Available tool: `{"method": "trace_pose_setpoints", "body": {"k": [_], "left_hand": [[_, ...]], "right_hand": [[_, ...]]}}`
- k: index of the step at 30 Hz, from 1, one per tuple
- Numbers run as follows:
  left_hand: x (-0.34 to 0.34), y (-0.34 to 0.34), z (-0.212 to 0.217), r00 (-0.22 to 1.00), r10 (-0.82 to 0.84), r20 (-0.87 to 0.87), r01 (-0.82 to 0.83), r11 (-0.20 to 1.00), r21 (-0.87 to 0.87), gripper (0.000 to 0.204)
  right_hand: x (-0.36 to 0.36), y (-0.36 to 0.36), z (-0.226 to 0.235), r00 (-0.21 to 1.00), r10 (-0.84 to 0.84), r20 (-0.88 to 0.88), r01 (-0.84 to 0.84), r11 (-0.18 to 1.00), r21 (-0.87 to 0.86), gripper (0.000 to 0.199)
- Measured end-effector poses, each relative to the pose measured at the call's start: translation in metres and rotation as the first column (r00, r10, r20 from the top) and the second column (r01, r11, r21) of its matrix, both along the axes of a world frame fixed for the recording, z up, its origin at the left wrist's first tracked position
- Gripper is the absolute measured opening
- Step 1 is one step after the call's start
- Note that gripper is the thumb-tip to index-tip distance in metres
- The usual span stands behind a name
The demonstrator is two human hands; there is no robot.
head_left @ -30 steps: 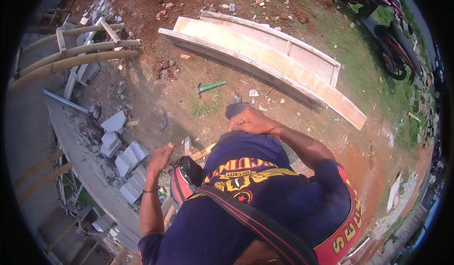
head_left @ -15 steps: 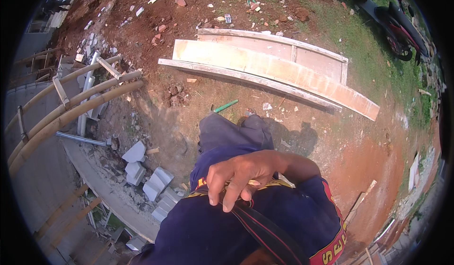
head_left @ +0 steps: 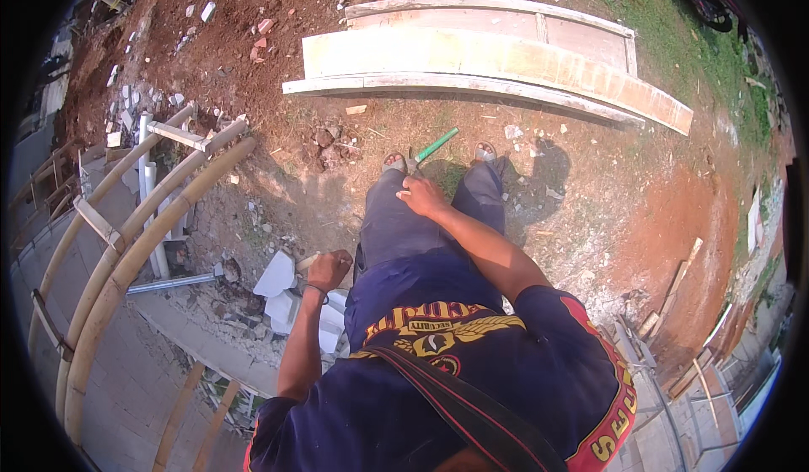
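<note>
I look down my own body in a dark blue shirt and grey trousers, standing on red dirt. My left hand (head_left: 329,270) hangs by my left hip, curled into a fist around what looks like a short pale stick (head_left: 304,260). My right hand (head_left: 421,195) lies flat on my right thigh with its fingers spread, holding nothing. A green-handled tool (head_left: 436,145) lies on the ground between my sandalled feet (head_left: 393,162), just beyond the right hand.
A long curved wooden form (head_left: 506,59) lies across the ground ahead. Curved bamboo poles (head_left: 143,236) and a grey pipe (head_left: 173,282) are at my left, with broken white blocks (head_left: 278,278) by my left foot. Loose planks (head_left: 674,291) lie at right.
My right hand has dropped from my chest to my thigh. My left hand, open a second ago and then out of sight, is now a fist by my hip. The view tilted forward.
</note>
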State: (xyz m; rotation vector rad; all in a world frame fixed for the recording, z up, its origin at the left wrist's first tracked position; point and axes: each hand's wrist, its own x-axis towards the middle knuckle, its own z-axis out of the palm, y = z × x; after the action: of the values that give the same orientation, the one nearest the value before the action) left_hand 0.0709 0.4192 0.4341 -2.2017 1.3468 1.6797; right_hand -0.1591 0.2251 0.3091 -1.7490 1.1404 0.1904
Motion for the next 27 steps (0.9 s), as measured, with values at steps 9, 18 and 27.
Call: {"method": "trace_pose_setpoints", "body": {"k": [9, 18, 27], "left_hand": [[-0.026, 0.042, -0.068, 0.998, 0.014, 0.059, 0.004, 0.956, -0.295, 0.027], [-0.070, 0.029, -0.113, 0.845, 0.147, 0.515, -0.049, 0.979, -0.198, 0.019], [0.034, 0.064, -0.242, 0.840, 0.444, -0.313, -0.449, 0.892, 0.060, 0.030]], "right_hand": [[0.017, 0.041, -0.072, 0.986, 0.067, 0.152, -0.137, 0.845, 0.517, 0.056], [0.005, 0.058, -0.067, 0.856, -0.113, 0.504, -0.134, 0.894, 0.428, 0.025], [-0.017, -0.055, -0.335, 0.990, -0.136, 0.048, 0.143, 0.970, -0.196, 0.026]]}}
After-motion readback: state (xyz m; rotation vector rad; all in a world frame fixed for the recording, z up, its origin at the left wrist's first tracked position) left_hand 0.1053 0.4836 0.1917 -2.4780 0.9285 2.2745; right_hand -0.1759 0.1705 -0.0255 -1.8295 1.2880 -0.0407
